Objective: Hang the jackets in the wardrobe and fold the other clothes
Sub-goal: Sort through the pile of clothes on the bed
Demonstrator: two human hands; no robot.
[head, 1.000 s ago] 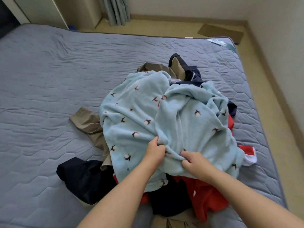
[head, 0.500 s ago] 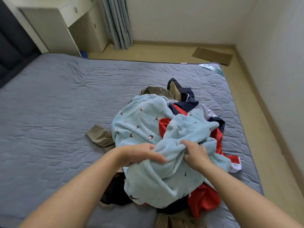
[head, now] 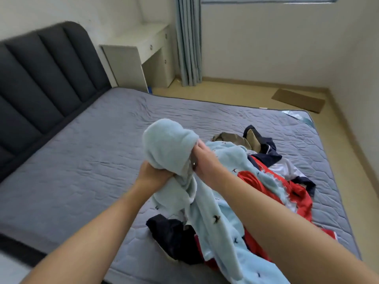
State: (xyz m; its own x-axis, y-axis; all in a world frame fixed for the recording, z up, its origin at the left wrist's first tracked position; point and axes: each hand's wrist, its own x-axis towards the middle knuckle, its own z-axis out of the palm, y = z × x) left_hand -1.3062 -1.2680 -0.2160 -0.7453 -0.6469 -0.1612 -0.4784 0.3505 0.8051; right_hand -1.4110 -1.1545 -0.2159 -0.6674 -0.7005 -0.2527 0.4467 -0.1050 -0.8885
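Firstly, at 9 to 10 o'clock of my view, the dark padded headboard (head: 41,78) stands along the left end of the grey quilted mattress (head: 82,171). At 11 o'clock a white desk (head: 139,50) sits against the wall, just beyond the mattress corner.

Left hand (head: 152,175): near the centre of the view, raised above the mattress. My fingers are curled tight round a gathered bunch of the light blue fleece garment (head: 170,144). The garment's upper part bulges in a rounded lump at 12 o'clock from that hand. The rest trails down toward 5 o'clock between my forearms and onto the clothes pile. Small dark motifs show on the trailing part.

At 6 o'clock from the left hand a dark navy garment (head: 172,236) lies crumpled on the mattress, touching the fleece. A grey-blue curtain (head: 188,42) hangs at 12 o'clock of the view.

Right hand (head: 205,162): just beside the left, at its 2 o'clock. It grips the right edge of the fleece lump, fingers curled into the fabric and partly hidden by it.

The pile lies at 3 to 4 o'clock. A khaki garment (head: 231,138) sits at its far edge, a second navy piece (head: 264,148) touches it, and a red garment (head: 297,193) lies under the fleece. I cannot tell which are jackets.

At 2 o'clock a flat cardboard sheet (head: 299,100) lies on the floor, well apart from the mattress.
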